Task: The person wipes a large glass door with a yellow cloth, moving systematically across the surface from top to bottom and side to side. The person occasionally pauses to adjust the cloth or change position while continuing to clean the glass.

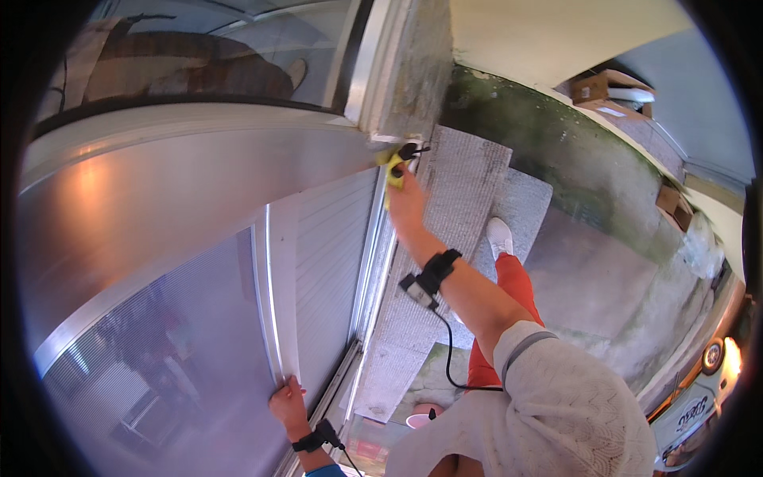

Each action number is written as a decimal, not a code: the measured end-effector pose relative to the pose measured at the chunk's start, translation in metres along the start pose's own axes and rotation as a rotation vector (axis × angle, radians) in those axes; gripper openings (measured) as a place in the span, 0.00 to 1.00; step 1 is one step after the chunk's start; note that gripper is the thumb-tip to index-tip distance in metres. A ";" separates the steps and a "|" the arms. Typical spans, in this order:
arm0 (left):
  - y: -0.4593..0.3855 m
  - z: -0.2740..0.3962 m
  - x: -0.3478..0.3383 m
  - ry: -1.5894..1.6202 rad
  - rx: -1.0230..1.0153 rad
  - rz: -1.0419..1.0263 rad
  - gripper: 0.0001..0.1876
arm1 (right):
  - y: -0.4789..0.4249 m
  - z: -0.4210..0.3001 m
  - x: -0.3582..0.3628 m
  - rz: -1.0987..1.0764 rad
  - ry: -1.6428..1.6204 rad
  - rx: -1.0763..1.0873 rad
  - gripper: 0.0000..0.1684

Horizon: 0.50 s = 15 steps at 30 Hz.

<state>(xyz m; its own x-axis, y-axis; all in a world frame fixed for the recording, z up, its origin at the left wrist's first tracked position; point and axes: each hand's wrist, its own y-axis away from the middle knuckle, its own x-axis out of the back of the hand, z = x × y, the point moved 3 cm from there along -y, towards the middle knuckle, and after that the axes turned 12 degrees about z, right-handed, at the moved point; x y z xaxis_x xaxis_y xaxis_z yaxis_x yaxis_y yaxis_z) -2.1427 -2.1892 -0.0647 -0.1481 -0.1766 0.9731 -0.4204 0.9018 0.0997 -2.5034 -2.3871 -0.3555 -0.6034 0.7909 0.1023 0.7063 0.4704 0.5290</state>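
Note:
My right hand (408, 206) is closed on a yellow cloth (394, 170) at the metal frame's corner, beside the worn stone-like jamb. Black parts show at the cloth; whether they belong to it is unclear. Lower left, my left hand (289, 405) has its fingers curled at the edge of a pale metal upright (275, 310) on the glazed panel (197, 346); how firmly it grips is hard to tell. Between the hands lies a white slatted surface (331, 250). Both wrists wear black straps with small cabled devices.
Ribbed stone steps (459, 173) run beside the frame, with my shoe on one. A pink basin (424, 415) sits near my body. Open cardboard boxes (614, 98) and a clear plastic bag (702, 247) lie along the far wall; a vehicle (691, 411) stands at lower right.

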 end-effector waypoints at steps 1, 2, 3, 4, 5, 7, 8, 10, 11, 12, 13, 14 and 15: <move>0.003 -0.002 0.001 -0.012 0.007 0.000 0.22 | 0.027 -0.036 0.008 -0.029 0.026 0.062 0.27; 0.001 0.000 0.002 -0.021 0.001 0.006 0.23 | 0.056 -0.067 0.015 -0.051 0.009 0.088 0.27; -0.002 0.001 0.000 -0.025 -0.019 -0.001 0.23 | 0.084 -0.095 0.023 -0.072 -0.010 0.114 0.28; -0.002 -0.002 -0.002 -0.033 -0.028 -0.004 0.24 | 0.107 -0.128 0.033 -0.126 -0.104 0.321 0.31; -0.003 -0.005 -0.004 -0.041 -0.036 -0.005 0.24 | 0.123 -0.161 0.041 -0.180 -0.198 0.530 0.35; -0.004 -0.018 -0.016 -0.019 0.002 -0.047 0.24 | 0.141 -0.220 0.053 -0.189 -0.362 0.737 0.35; -0.005 -0.025 -0.019 -0.007 0.026 -0.069 0.25 | 0.147 -0.241 0.054 -0.179 -0.380 0.790 0.34; -0.008 -0.021 -0.018 -0.044 -0.010 -0.066 0.25 | 0.154 -0.275 0.053 -0.210 -0.426 0.803 0.32; -0.009 -0.018 -0.016 -0.063 -0.026 -0.065 0.25 | 0.157 -0.268 0.044 -0.211 -0.455 0.822 0.33; -0.011 -0.014 -0.014 -0.053 -0.027 -0.059 0.25 | 0.155 -0.247 0.033 -0.212 -0.483 0.843 0.33; -0.010 -0.011 -0.013 -0.045 -0.022 -0.057 0.25 | 0.153 -0.228 0.024 -0.219 -0.510 0.860 0.34; -0.007 -0.013 -0.013 -0.038 -0.007 -0.059 0.25 | 0.145 -0.219 0.024 -0.235 -0.468 0.886 0.36; -0.008 -0.012 -0.015 -0.051 -0.016 -0.056 0.25 | 0.136 -0.203 0.026 -0.222 -0.394 0.836 0.37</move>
<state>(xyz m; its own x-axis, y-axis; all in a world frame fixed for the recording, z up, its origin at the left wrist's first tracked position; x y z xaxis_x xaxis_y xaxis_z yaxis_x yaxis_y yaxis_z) -2.1265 -2.1891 -0.0775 -0.1703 -0.2464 0.9541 -0.4152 0.8960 0.1573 -2.4976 -2.3820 -0.1099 -0.6952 0.6531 -0.3002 0.7188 0.6330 -0.2874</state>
